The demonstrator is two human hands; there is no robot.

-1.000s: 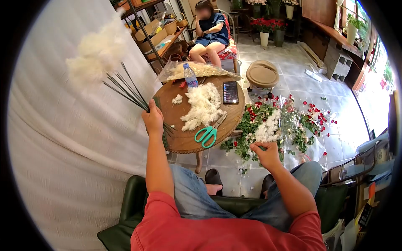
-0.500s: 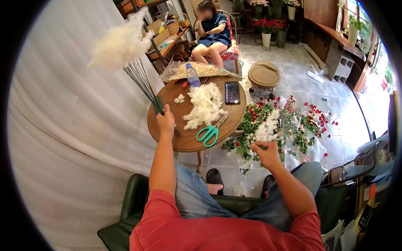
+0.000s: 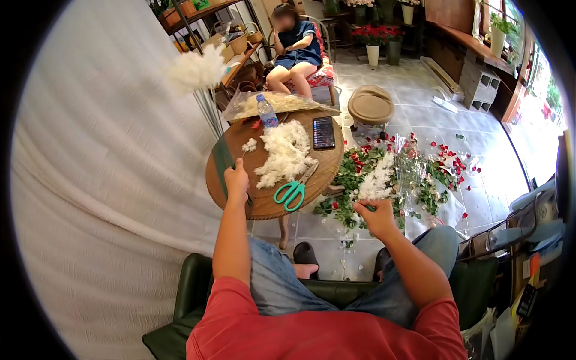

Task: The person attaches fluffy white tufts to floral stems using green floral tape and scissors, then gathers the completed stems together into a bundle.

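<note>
My left hand [image 3: 237, 180] is closed around a bundle of thin green stems that rises up and left. A fluffy white plume head [image 3: 201, 69] tops the bundle, blurred by motion. In my right hand [image 3: 379, 217] a small white feathery sprig [image 3: 378, 176] is pinched near its base, held over the floor to the right of the round wooden table [image 3: 329, 161]. More white sprigs [image 3: 285, 150] lie piled on the table. Next to the pile are scissors [image 3: 292, 193] with teal handles, slightly open, and a phone [image 3: 323, 133]. A small white tuft [image 3: 249, 144] lies left of the pile.
A water bottle [image 3: 267, 112] and a clear bag [image 3: 276, 103] of cream-coloured material sit at the table's far side. Cut leaves and red petals [image 3: 354, 162] litter the floor. Beyond stand a brown stool [image 3: 371, 105] and a seated person [image 3: 295, 54]. White curtain [image 3: 108, 198] hangs left.
My left hand has turned the stem bundle, so its plume head has shifted right and slightly down. My right hand still holds the sprig in nearly the same place. The view has shifted slightly.
</note>
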